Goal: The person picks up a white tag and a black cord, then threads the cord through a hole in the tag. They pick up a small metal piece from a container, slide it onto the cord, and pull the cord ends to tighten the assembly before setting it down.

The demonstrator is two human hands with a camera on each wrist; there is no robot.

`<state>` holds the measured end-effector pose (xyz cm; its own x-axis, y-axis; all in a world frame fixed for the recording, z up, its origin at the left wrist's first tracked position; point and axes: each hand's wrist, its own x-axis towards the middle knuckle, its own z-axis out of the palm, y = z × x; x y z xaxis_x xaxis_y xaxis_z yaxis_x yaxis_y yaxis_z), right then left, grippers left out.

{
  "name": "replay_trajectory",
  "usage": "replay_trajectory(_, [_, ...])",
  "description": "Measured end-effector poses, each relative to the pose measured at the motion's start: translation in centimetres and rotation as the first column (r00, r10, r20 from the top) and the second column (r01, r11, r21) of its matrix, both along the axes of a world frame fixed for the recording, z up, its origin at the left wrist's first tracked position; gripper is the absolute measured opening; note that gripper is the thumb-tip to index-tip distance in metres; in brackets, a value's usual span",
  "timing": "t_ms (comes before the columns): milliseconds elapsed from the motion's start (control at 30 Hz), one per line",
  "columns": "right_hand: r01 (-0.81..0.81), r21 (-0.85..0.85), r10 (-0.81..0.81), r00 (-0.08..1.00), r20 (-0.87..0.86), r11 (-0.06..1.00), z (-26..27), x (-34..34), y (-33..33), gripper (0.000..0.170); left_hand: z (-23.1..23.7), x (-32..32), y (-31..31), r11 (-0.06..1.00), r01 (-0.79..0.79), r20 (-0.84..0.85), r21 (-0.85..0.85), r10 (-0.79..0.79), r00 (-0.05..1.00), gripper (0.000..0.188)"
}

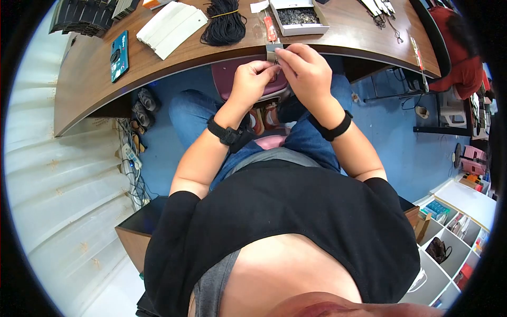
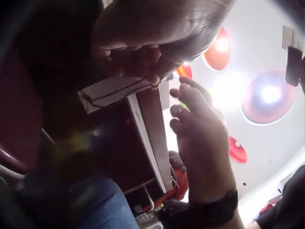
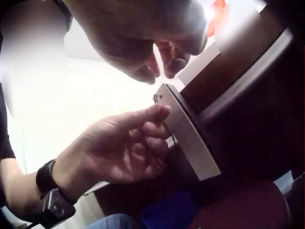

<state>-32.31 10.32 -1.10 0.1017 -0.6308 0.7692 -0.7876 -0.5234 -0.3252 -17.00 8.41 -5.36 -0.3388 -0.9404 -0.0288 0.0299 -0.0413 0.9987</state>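
At the table's front edge, a small pale flat piece point(image 3: 190, 133) juts out, and a thin black cord point(image 2: 116, 93) runs along its face. My left hand point(image 1: 249, 84) pinches the cord between thumb and forefinger, close against that piece. The cord's small dark end shows near the piece's upper corner in the right wrist view. My right hand point(image 1: 308, 73) hovers just over the same corner, its thumb and fingers bent but apart in the right wrist view. A grey block point(image 1: 273, 51) sits at the table edge by the fingertips.
On the wooden table point(image 1: 95, 79) lie a bundle of black cords point(image 1: 223, 24), pale strips point(image 1: 171, 29) and a teal box point(image 1: 120, 57). An orange-handled tool point(image 1: 270, 27) lies beside a white box point(image 1: 301, 30) of small dark pieces. Another person point(image 1: 457, 53) sits at right.
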Motion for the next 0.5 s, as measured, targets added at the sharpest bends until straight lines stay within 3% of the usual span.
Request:
replay_trajectory(33, [-0.013, -0.069, 0.009, 0.998, -0.068, 0.998, -0.4, -0.1, -0.4, 0.02, 0.1, 0.0, 0.1, 1.0, -0.003, 0.002, 0.028, 0.003, 1.0, 0.013])
replay_trajectory(133, [-0.02, -0.095, 0.016, 0.999, -0.05, 0.995, -0.7, -0.1, -0.2, 0.018, 0.2, 0.0, 0.3, 0.999, -0.023, -0.01, 0.036, 0.024, 1.0, 0.013])
replay_trajectory(433, [-0.087, -0.02, 0.087, 0.996, 0.013, 0.996, -0.2, 0.0, 0.1, 0.016, 0.2, 0.1, 0.7, 0.998, -0.032, -0.022, 0.062, 0.033, 0.999, 0.013])
replay_trajectory(500, [-0.102, 0.141, 0.08, 0.985, 0.154, 0.985, 0.3, 0.4, 0.7, 0.015, -0.3, 0.2, 0.7, 0.998, -0.039, -0.039, 0.055, 0.041, 0.998, 0.013])
